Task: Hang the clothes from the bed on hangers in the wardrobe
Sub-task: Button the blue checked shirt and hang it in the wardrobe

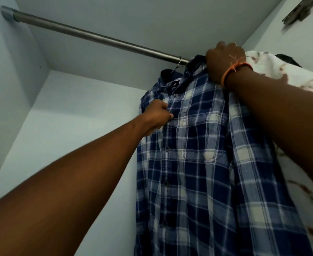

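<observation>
Two bare forearms reach up into the wardrobe (63, 93), one entering from the lower left of the frame, the other from the right edge. The left hand (156, 117), at centre frame, has its fingers (165, 115) curled and pinched on the front placket of the shirt (203, 172), just below the top button. The shirt, a blue and white plaid, fills the lower centre and lower right of the frame, hanging full length with its buttoned front toward the viewer and a chest pocket visible. The right hand (224, 61), at upper right, wears an orange band (235, 71) at the wrist; its fingers are clamped on the shirt's shoulder near the collar, knuckles toward the viewer. Behind that forearm, at the right edge, hangs a white garment (281, 71) with reddish-brown marks, touching the shirt's far side. Above the collar, the wire hook of a hanger (178, 64) loops over the rod (96, 35). The rod, a metal bar, runs from its socket at upper left down toward the right hand. Pale wardrobe walls lie beyond.
</observation>
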The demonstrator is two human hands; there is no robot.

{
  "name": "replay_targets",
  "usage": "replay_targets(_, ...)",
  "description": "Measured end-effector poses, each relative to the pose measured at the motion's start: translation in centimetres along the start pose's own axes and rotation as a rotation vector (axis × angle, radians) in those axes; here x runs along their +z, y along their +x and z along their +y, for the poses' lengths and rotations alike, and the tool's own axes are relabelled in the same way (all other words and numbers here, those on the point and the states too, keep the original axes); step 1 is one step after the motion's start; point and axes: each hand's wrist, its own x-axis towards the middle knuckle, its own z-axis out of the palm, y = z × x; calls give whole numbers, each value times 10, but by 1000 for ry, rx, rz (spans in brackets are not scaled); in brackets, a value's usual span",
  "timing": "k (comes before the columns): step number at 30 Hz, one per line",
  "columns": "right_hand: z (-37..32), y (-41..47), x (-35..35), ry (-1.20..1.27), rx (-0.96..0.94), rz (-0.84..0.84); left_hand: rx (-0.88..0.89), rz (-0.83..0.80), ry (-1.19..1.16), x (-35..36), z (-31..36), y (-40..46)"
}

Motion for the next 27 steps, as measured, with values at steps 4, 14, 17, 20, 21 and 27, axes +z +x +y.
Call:
replay_targets(4, -14, -34, -5, 213, 151, 186, 13, 90, -54, 8, -4, -20)
replay_targets(14, -25, -188, -27, 687, 382, 210, -207, 112, -154, 33, -27, -135)
replay_targets(17, -25, -239, -45, 805, 423, 179, -260, 100, -143, 31, -26, -178)
replay_targets(20, -22, -285, -66, 859, 446, 152, -326, 92, -148, 25, -21, -229)
replay_targets(21, -23, -301, -74, 861, 456, 125, -357, 95, -149, 21, -18, -250)
replay_targets(27, -33, -382, -117, 865, 494, -94, -496, 69, -153, 1, 4, -357)
